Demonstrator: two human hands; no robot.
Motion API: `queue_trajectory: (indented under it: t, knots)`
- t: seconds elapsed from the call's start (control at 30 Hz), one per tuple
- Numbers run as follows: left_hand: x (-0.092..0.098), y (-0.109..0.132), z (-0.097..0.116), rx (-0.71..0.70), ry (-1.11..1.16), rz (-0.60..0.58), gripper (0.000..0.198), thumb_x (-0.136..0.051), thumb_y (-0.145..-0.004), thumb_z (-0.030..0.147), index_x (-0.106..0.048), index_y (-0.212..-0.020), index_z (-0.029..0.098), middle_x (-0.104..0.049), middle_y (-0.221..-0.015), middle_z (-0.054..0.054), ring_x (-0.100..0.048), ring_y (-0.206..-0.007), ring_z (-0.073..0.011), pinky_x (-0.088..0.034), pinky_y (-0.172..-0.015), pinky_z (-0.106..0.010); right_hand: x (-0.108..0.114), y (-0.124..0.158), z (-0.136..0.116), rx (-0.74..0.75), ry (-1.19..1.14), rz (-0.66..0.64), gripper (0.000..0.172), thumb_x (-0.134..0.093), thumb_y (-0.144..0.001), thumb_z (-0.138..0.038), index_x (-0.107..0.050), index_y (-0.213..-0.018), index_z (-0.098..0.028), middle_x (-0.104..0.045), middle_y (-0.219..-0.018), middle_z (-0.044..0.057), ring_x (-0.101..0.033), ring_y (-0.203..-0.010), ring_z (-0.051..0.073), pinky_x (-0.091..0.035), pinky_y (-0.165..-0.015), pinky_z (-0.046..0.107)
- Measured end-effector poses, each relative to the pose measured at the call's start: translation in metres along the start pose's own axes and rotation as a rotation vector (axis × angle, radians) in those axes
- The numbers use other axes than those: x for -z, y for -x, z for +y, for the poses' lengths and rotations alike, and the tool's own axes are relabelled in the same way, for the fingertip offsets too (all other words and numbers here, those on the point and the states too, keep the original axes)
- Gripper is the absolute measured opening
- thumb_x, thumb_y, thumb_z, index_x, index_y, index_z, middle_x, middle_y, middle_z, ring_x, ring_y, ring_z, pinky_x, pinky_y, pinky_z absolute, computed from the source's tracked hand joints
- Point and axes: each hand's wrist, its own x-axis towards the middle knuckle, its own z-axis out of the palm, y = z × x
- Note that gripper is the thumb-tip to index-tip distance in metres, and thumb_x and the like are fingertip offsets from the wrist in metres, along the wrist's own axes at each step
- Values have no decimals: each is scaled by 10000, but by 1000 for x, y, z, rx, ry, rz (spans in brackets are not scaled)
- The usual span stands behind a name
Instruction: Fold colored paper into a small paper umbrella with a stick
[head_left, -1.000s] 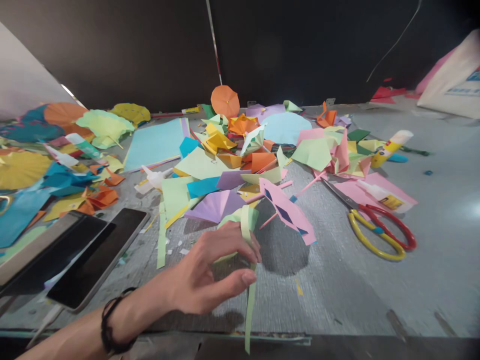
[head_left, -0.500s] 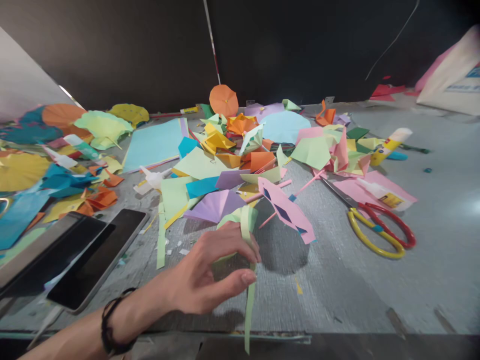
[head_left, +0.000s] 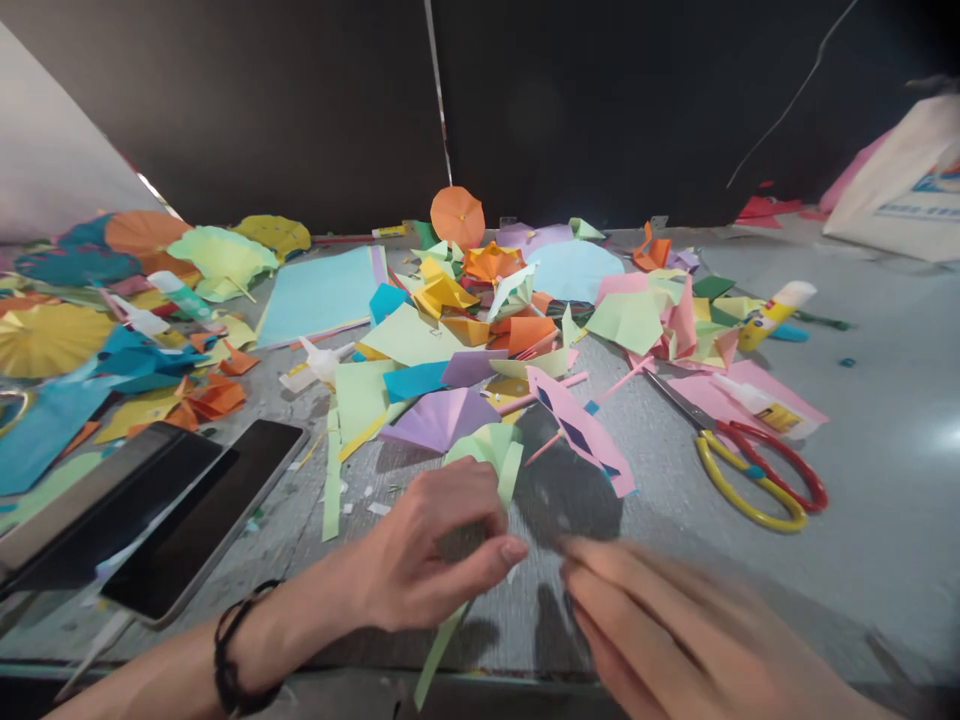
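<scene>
Left hand [head_left: 431,545]: fingers curled and pressed together, pinching a pale green paper strip [head_left: 491,465] that hangs past the front edge of the bench [head_left: 525,672].

Right hand [head_left: 675,630]: blurred, just beside the left, over that edge; grip cannot be told.

Nearby: pink paper parasol [head_left: 577,430], purple paper fan [head_left: 439,420], smartphone [head_left: 202,520].

Open room: bare bench [head_left: 862,570] toward the right edge, below the red-and-yellow scissors [head_left: 750,470].

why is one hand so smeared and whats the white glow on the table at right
In the head view, the right hand is motion-blurred while the left hand on the pale green paper is fairly sharp; the white glow is glare on the grey tabletop, and wide-lens distortion bends the edges.
</scene>
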Motion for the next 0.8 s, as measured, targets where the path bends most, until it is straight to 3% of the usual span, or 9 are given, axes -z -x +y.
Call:
queue_trajectory:
  t: [0.13, 0.23, 0.33, 0.47, 0.7, 0.8]
  knots:
    - [2, 0, 5, -26, 8, -18, 288, -517, -1056, 318, -598, -816, 180, -647, -734, -35, -533, -726, -170, -397, -715, -315, -29, -21, 15, 70, 130, -64, 412, -446, -964, -61, -669, -1308, -20, -651, -1450, 245, -667, -1299, 338, -651, -969, 442]
    - [2, 2, 7, -26, 35, -19, 183, -541, -1045, 279, -645, -939, 172, -718, -863, -71, -613, -817, -188, -450, -767, -312, -43, -23, 22, 114, 219, -104, 480, -454, -916, -40, -615, -1353, 77, -574, -1504, 317, -577, -1405, 391, -630, -1022, 477]
    - [2, 3, 6, -10, 22, -23, 159, -562, -1033, 272, -660, -963, 169, -707, -864, -68, -615, -816, -188, -464, -762, -307, -47, -29, 25, 177, 315, -130, 516, -431, -899, -41, -595, -1353, 141, -586, -1475, 340, -539, -1432, 422, -578, -1097, 494]
    - [2, 4, 4, -17, 15, -28, 151, -567, -1028, 266, -657, -963, 163, -688, -851, -57, -602, -807, -179, -459, -745, -297, -48, -50, 32, 249, 447, -156, 494, -426, -933, -65, -637, -1348, 99, -629, -1457, 287, -544, -1434, 385, -484, -1196, 465]
    - [2, 7, 3, 12, -21, -31, 214, -538, -1059, 339, -651, -1053, 158, -683, -862, -60, -586, -794, -183, -442, -728, -310, -58, -75, 55, 177, 504, -60, 374, -490, -882, 28, -755, -1145, 39, -723, -1303, 299, -678, -1292, 347, -653, -865, 366]
    - [1, 6, 2, 8, -10, -48, 222, -535, -1058, 353, -645, -1035, 161, -679, -853, -55, -578, -776, -177, -437, -721, -307, -57, -79, 65, 184, 500, -52, 300, -516, -905, 27, -781, -1038, -17, -787, -1179, 248, -704, -1249, 330, -643, -854, 338]
